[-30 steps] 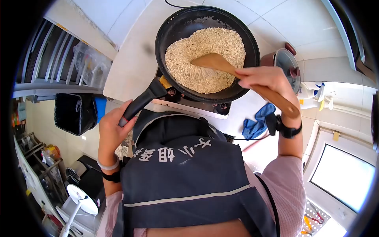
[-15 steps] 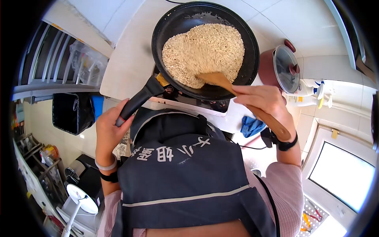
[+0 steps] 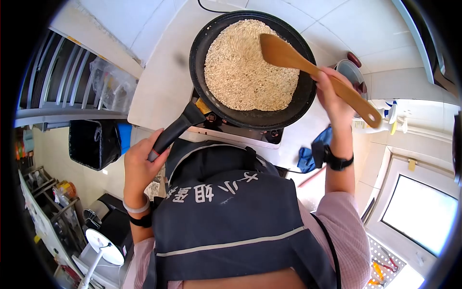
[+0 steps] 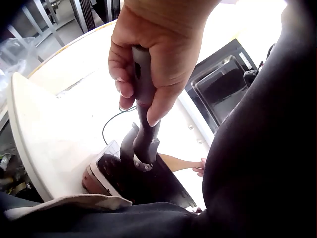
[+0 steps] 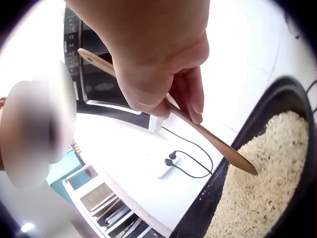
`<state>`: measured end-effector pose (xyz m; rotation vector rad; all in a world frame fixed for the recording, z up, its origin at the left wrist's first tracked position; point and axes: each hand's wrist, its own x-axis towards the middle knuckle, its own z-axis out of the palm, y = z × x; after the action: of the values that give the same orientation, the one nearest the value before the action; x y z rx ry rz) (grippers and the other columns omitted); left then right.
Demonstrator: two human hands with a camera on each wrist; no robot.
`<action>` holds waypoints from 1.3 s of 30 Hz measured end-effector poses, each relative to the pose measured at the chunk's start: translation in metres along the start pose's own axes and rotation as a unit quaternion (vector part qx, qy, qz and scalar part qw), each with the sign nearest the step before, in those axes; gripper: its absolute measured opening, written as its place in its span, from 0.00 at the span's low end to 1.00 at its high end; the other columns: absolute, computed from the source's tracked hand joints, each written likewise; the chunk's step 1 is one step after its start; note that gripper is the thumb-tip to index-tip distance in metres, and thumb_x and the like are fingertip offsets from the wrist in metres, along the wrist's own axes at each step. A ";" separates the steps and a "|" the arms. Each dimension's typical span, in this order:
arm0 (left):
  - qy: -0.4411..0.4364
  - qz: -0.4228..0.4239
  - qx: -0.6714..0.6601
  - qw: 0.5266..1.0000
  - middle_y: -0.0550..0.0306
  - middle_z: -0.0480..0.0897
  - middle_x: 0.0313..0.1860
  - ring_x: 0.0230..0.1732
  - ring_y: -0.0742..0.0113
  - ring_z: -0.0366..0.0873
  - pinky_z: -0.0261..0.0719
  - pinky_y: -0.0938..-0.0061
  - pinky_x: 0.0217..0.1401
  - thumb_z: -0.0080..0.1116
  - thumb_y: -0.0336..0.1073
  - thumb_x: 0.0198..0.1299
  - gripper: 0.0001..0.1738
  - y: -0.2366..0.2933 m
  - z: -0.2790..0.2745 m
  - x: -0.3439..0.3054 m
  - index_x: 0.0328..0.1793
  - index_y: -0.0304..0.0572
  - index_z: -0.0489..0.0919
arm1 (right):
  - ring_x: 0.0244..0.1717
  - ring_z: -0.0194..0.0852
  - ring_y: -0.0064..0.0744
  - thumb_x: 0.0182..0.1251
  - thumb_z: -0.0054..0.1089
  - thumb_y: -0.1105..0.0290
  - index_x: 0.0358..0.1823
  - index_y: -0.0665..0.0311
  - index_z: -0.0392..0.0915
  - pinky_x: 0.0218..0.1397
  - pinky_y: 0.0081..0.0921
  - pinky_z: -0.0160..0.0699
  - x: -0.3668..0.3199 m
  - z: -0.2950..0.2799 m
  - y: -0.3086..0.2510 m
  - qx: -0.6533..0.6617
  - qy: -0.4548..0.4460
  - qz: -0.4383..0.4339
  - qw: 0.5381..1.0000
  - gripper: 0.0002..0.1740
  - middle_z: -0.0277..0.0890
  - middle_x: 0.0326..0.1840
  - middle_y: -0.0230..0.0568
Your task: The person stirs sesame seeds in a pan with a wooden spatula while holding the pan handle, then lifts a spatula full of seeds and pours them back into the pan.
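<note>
A black frying pan point(image 3: 299, 108) holds a wide heap of pale oat flakes point(image 3: 250, 77). My left hand point(image 3: 144, 159) grips the pan's black handle point(image 3: 175, 130); in the left wrist view its fingers point(image 4: 121, 69) wrap round the handle's end. With my right hand point(image 3: 335, 96) I hold a wooden spatula point(image 3: 288, 54) by the middle of its shaft, the holed end sticking out behind my hand. The spatula's blade is over the upper right of the flakes in the head view. From the right wrist, the blade tip overlaps the flakes point(image 5: 267, 168) near the pan's wall.
Under the pan sits a cooktop point(image 3: 240, 132) on the pale counter point(image 3: 159, 91). A lidded pot point(image 3: 350, 72) and spray bottles point(image 3: 391, 113) stand to the right, with a blue cloth point(image 3: 308, 156) nearer. At left is a black-lined bin point(image 3: 94, 144).
The spatula has swept from the heap's near edge to its upper right, its blade lifting and turning. The heap has shifted toward the pan's far side. My left hand keeps its grip on the handle.
</note>
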<state>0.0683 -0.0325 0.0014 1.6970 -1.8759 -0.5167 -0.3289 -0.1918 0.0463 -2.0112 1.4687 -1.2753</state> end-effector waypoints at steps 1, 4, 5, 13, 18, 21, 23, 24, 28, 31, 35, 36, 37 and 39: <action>0.000 0.001 -0.003 1.000 0.52 0.79 0.26 0.26 0.56 0.77 0.74 0.68 0.31 0.73 0.30 0.48 0.28 0.000 0.000 0.000 0.60 0.43 0.82 | 0.36 0.86 0.25 0.67 0.67 0.73 0.45 0.70 0.83 0.36 0.19 0.83 -0.006 -0.014 -0.001 0.064 0.019 0.067 0.995 0.09 0.86 0.37 0.40; -0.009 -0.012 0.005 1.000 0.53 0.79 0.26 0.26 0.56 0.77 0.74 0.68 0.31 0.73 0.31 0.49 0.27 -0.001 0.000 0.000 0.59 0.43 0.82 | 0.32 0.86 0.28 0.69 0.66 0.69 0.50 0.70 0.81 0.34 0.18 0.84 -0.029 -0.049 -0.011 0.063 0.089 0.184 0.977 0.13 0.86 0.36 0.46; -0.008 -0.010 0.008 1.000 0.53 0.79 0.26 0.26 0.56 0.77 0.74 0.68 0.31 0.73 0.31 0.49 0.27 -0.002 0.000 -0.001 0.59 0.43 0.82 | 0.32 0.86 0.28 0.69 0.66 0.69 0.50 0.70 0.81 0.34 0.18 0.84 -0.031 -0.054 -0.009 0.062 0.090 0.183 0.977 0.13 0.86 0.36 0.46; -0.017 0.006 0.007 1.000 0.50 0.77 0.27 0.24 0.61 0.72 0.72 0.72 0.31 0.72 0.26 0.48 0.28 -0.001 -0.003 0.001 0.59 0.38 0.82 | 0.34 0.88 0.41 0.67 0.65 0.74 0.48 0.78 0.78 0.35 0.27 0.90 -0.001 -0.001 0.064 0.222 0.162 0.269 0.923 0.14 0.83 0.40 0.52; -0.025 -0.008 0.009 1.000 0.51 0.79 0.25 0.25 0.56 0.77 0.73 0.68 0.30 0.74 0.30 0.47 0.29 -0.002 -0.002 0.000 0.60 0.42 0.82 | 0.38 0.89 0.41 0.66 0.67 0.73 0.50 0.77 0.78 0.38 0.24 0.89 0.041 0.043 0.070 0.348 0.067 0.324 0.877 0.16 0.83 0.43 0.50; -0.013 0.006 0.006 1.000 0.51 0.79 0.26 0.26 0.55 0.77 0.73 0.68 0.31 0.74 0.30 0.47 0.29 -0.007 0.000 -0.001 0.60 0.42 0.82 | 0.43 0.88 0.40 0.67 0.67 0.72 0.51 0.75 0.79 0.42 0.24 0.88 0.042 0.056 0.060 0.365 -0.024 0.298 0.882 0.16 0.83 0.44 0.48; -0.012 0.010 0.002 1.000 0.50 0.80 0.27 0.26 0.55 0.77 0.74 0.68 0.31 0.74 0.30 0.47 0.29 -0.007 0.000 -0.002 0.60 0.42 0.82 | 0.47 0.86 0.33 0.67 0.67 0.73 0.49 0.69 0.83 0.48 0.23 0.86 0.031 0.057 0.052 0.346 -0.092 0.225 0.907 0.11 0.85 0.47 0.45; -0.018 0.005 0.007 1.000 0.49 0.81 0.29 0.27 0.55 0.78 0.75 0.69 0.34 0.73 0.29 0.48 0.28 -0.006 0.000 -0.002 0.60 0.40 0.82 | 0.47 0.86 0.33 0.67 0.67 0.73 0.49 0.69 0.83 0.48 0.23 0.86 0.024 0.054 0.049 0.345 -0.093 0.226 0.906 0.11 0.85 0.47 0.45; 0.001 0.020 0.010 1.000 0.49 0.81 0.29 0.29 0.53 0.79 0.75 0.67 0.33 0.74 0.31 0.47 0.30 -0.010 0.004 -0.005 0.61 0.43 0.82 | 0.48 0.87 0.33 0.64 0.66 0.78 0.43 0.62 0.87 0.52 0.22 0.83 -0.003 0.024 0.008 0.145 -0.251 -0.035 0.956 0.08 0.84 0.56 0.45; 0.004 0.014 0.003 1.000 0.49 0.81 0.29 0.29 0.53 0.79 0.75 0.67 0.34 0.74 0.31 0.48 0.30 -0.011 0.005 -0.006 0.61 0.43 0.82 | 0.47 0.88 0.40 0.58 0.67 0.79 0.40 0.66 0.85 0.48 0.24 0.84 -0.017 -0.008 -0.029 0.068 -0.303 -0.143 0.940 0.08 0.84 0.54 0.50; -0.008 -0.006 0.008 1.000 0.49 0.81 0.29 0.28 0.54 0.78 0.75 0.68 0.33 0.74 0.31 0.48 0.30 -0.007 0.003 -0.005 0.61 0.43 0.82 | 0.41 0.88 0.42 0.56 0.68 0.79 0.37 0.68 0.85 0.40 0.25 0.84 -0.031 -0.042 -0.045 -0.010 -0.285 -0.185 0.940 0.07 0.85 0.52 0.53; -0.009 -0.008 0.007 1.000 0.49 0.81 0.29 0.28 0.54 0.78 0.75 0.68 0.33 0.74 0.31 0.48 0.30 -0.007 0.003 -0.005 0.61 0.43 0.82 | 0.41 0.88 0.42 0.56 0.68 0.79 0.37 0.68 0.85 0.40 0.25 0.84 -0.034 -0.049 -0.047 -0.009 -0.287 -0.185 0.940 0.07 0.85 0.52 0.53; -0.009 -0.006 0.006 1.000 0.50 0.80 0.28 0.28 0.54 0.78 0.75 0.68 0.33 0.74 0.31 0.48 0.30 -0.008 0.003 -0.005 0.61 0.43 0.82 | 0.40 0.88 0.43 0.55 0.69 0.78 0.38 0.67 0.85 0.40 0.26 0.84 -0.037 -0.056 -0.049 0.009 -0.275 -0.158 0.948 0.08 0.85 0.50 0.52; -0.011 -0.004 0.004 1.000 0.50 0.80 0.28 0.28 0.54 0.78 0.75 0.68 0.33 0.74 0.31 0.48 0.30 -0.006 0.003 -0.005 0.61 0.43 0.82 | 0.35 0.88 0.43 0.54 0.73 0.77 0.38 0.68 0.85 0.38 0.25 0.84 -0.040 -0.058 -0.056 0.049 -0.264 -0.111 0.957 0.10 0.87 0.44 0.49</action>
<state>0.0718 -0.0287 -0.0051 1.7112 -1.8905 -0.5336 -0.3459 -0.1208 0.0991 -2.2611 0.9334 -0.7687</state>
